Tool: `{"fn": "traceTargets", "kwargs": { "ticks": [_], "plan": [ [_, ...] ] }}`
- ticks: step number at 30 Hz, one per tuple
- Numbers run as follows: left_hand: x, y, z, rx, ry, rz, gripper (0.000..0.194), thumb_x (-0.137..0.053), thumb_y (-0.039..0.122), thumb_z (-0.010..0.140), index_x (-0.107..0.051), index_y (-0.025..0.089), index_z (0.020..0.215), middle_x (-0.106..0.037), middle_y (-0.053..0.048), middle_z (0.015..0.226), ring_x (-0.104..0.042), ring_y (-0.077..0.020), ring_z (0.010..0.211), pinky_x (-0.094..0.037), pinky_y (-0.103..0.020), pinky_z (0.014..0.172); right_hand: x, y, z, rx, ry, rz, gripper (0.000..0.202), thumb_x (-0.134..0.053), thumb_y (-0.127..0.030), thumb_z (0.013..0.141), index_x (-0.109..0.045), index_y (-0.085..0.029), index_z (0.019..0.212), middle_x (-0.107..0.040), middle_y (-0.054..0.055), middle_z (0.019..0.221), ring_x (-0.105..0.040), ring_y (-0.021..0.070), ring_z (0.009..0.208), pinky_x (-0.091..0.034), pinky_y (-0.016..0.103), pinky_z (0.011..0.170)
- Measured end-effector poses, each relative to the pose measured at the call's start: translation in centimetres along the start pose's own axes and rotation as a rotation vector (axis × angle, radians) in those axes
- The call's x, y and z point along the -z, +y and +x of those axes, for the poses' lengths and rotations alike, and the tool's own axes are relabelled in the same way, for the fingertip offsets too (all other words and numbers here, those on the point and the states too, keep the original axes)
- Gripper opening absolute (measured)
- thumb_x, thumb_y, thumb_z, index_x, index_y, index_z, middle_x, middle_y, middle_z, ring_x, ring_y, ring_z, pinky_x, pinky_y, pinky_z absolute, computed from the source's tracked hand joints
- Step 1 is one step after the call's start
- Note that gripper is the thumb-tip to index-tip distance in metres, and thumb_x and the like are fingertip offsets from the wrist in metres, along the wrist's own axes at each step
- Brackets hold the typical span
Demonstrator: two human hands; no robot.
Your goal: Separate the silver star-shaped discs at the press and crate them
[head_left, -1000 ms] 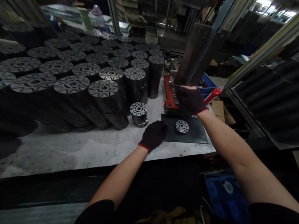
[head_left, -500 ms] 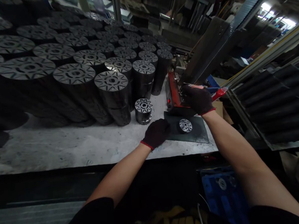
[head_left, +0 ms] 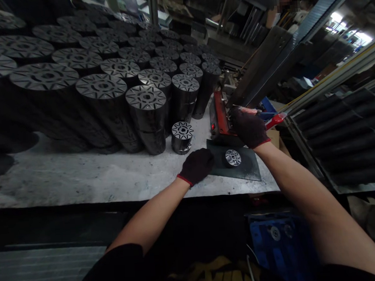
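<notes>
My left hand point(head_left: 197, 166), in a dark glove with a red cuff, rests curled at the left edge of a dark mat point(head_left: 249, 169); whatever its fingers hold is hidden. On the mat lies a small slotted metal disc piece point(head_left: 233, 158). My right hand point(head_left: 249, 126), gloved alike, is over the right side of a red device point(head_left: 219, 112), its fingertips hidden against the device. A short stack of slotted discs point(head_left: 182, 136) stands on the table, up and left of my left hand.
Many tall dark cylinders with slotted tops point(head_left: 145, 97) fill the back left of the white table point(head_left: 81, 178). A red-handled tool point(head_left: 275, 120) lies beyond my right hand. A slanted metal post point(head_left: 262, 62) rises behind the device. Blue trays point(head_left: 272, 254) sit below the table edge.
The view has shifted slightly, moving the cylinders a little to the right in the picture. Both hands stay at nearly the same places, and the disc on the mat has not moved.
</notes>
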State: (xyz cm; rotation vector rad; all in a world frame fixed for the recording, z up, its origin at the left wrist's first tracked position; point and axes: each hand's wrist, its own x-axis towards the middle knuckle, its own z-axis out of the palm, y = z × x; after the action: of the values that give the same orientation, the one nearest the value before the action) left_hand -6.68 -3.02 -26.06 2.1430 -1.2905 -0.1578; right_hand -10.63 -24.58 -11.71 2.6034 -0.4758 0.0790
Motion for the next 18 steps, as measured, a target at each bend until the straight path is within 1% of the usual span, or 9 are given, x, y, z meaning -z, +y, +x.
{"fn": "traceTargets", "kwargs": {
  "ticks": [3,5,7,9,11,13,16,18],
  "plan": [
    [-0.1,0.0,0.0,0.000,0.002,0.007,0.027,-0.062,0.034,0.109,-0.080,0.019,0.123,-0.076,-0.013,0.131,-0.073,-0.0319,0.119,-0.057,-0.044,0.101,1.0,-0.7,-0.2,-0.042,-0.021,0.025,0.042,-0.037,-0.033,0.113,-0.062,-0.012,0.139,-0.075,0.020,0.108,-0.073,0.0300,0.090,-0.037,0.033,0.070],
    [-0.2,0.0,0.0,-0.003,0.002,0.009,0.028,-0.062,0.034,0.109,-0.080,0.019,0.123,-0.076,-0.013,0.131,-0.073,-0.0318,0.119,-0.057,-0.045,0.101,1.7,-1.2,-0.3,-0.077,-0.032,0.054,0.041,-0.045,-0.037,0.110,-0.063,-0.012,0.137,-0.075,0.022,0.111,-0.073,0.0314,0.093,-0.039,0.033,0.071],
    [-0.3,-0.1,-0.1,-0.010,0.001,0.012,0.027,-0.061,0.033,0.109,-0.080,0.019,0.123,-0.076,-0.013,0.130,-0.072,-0.0317,0.119,-0.057,-0.045,0.100,2.3,-1.5,-0.3,-0.098,-0.047,0.090,0.041,-0.051,-0.036,0.107,-0.063,-0.013,0.140,-0.076,0.023,0.114,-0.074,0.0328,0.095,-0.043,0.034,0.073],
    [-0.2,-0.1,-0.1,-0.019,-0.002,0.017,0.026,-0.061,0.032,0.108,-0.080,0.019,0.121,-0.076,-0.014,0.129,-0.072,-0.0320,0.119,-0.057,-0.045,0.100,2.7,-1.8,-0.1,-0.100,-0.072,0.123,0.042,-0.055,-0.035,0.106,-0.063,-0.014,0.141,-0.077,0.023,0.111,-0.075,0.0341,0.095,-0.047,0.036,0.075],
    [-0.1,0.0,-0.2,-0.028,-0.002,0.019,0.025,-0.062,0.031,0.108,-0.080,0.019,0.120,-0.076,-0.014,0.128,-0.072,-0.0320,0.118,-0.056,-0.045,0.100,2.9,-2.2,0.3,-0.076,-0.098,0.147,0.038,-0.056,-0.032,0.105,-0.068,-0.013,0.135,-0.078,0.023,0.107,-0.076,0.0352,0.095,-0.050,0.039,0.077],
    [-0.1,0.0,-0.3,-0.035,0.001,0.010,0.025,-0.062,0.031,0.107,-0.079,0.018,0.120,-0.077,-0.013,0.125,-0.072,-0.0315,0.115,-0.057,-0.045,0.099,2.9,-2.5,0.8,-0.044,-0.109,0.169,0.033,-0.060,-0.031,0.102,-0.074,-0.012,0.125,-0.078,0.024,0.104,-0.077,0.0364,0.098,-0.053,0.040,0.080],
    [0.0,0.0,-0.3,-0.034,0.024,-0.027,0.024,-0.063,0.031,0.107,-0.080,0.018,0.118,-0.078,-0.013,0.123,-0.073,-0.0314,0.115,-0.058,-0.045,0.099,2.7,-2.3,1.5,-0.040,-0.089,0.199,0.030,-0.064,-0.027,0.099,-0.078,-0.012,0.120,-0.080,0.024,0.106,-0.078,0.0369,0.105,-0.057,0.040,0.085],
    [-0.1,-0.2,-0.4,-0.025,0.054,-0.060,0.021,-0.065,0.030,0.105,-0.081,0.019,0.114,-0.078,-0.013,0.123,-0.073,-0.0315,0.116,-0.058,-0.046,0.100,2.5,-1.5,1.8,-0.068,-0.024,0.278,0.032,-0.063,-0.026,0.098,-0.080,-0.015,0.123,-0.081,0.020,0.111,-0.078,0.0340,0.110,-0.058,0.039,0.090]
  ]
}}
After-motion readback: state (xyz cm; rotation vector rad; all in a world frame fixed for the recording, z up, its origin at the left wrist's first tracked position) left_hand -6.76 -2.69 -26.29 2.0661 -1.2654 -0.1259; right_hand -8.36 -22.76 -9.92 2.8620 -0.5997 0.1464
